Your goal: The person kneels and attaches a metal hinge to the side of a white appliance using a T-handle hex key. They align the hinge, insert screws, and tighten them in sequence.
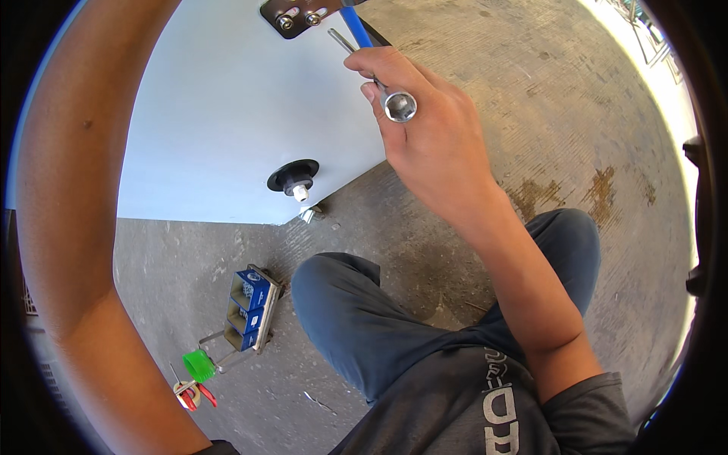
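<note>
My right hand (436, 125) is closed around a metal socket wrench (400, 107), its hollow hex end facing up by the thumb. A thin metal rod (343, 40) sticks out past the fingertips; its link to the wrench is hidden by the fingers. Just beyond the fingers runs a bright blue strip (356, 29), whose kind I cannot make out. Near it, a dark bracket (288, 21) with two bolts sits on a large white panel (220, 114). My left arm reaches up along the left side, and its hand lies beyond the top edge.
A black round fitting (293, 176) with a white tip projects from the panel near its lower corner. On the concrete floor stands a small caddy (252, 311) of blue boxes holding small parts. Beside it are a green cup (199, 365) and red-handled pliers (207, 394). My bent knees are close by.
</note>
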Tool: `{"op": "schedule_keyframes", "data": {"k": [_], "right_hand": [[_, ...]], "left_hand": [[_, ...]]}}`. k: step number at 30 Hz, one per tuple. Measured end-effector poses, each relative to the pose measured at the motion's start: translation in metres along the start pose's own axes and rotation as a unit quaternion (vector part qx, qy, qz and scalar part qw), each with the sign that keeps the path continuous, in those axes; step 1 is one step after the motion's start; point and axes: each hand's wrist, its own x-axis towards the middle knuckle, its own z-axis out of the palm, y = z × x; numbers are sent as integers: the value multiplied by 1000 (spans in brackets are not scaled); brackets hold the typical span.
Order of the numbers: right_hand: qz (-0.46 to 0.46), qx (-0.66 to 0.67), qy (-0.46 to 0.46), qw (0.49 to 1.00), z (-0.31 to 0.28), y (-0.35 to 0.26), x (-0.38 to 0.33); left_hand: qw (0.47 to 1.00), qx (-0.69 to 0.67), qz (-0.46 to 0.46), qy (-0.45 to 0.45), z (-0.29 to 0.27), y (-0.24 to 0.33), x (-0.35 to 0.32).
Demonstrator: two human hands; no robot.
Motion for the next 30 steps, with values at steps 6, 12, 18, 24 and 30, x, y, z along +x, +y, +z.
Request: {"op": "schedule_keyframes", "data": {"k": [6,12,18,24,30], "right_hand": [[-25,-115,5,993,-2,-4,11],[-24,-128,-2,991,-4,-3,21],[-17,-127,-11,992,-2,-3,20],[-18,-119,-10,993,0,-6,23],[-18,-132,-12,991,2,-5,27]], "left_hand": [[1000,29,-3,7,-1,-1,0],[1000,-4,6,-4,-3,-7,0],[1000,-20,-5,-20,-3,-7,1],[999,-21,0,-25,-6,-7,-4],[1000,-12,-11,-20,-7,-6,-4]]}}
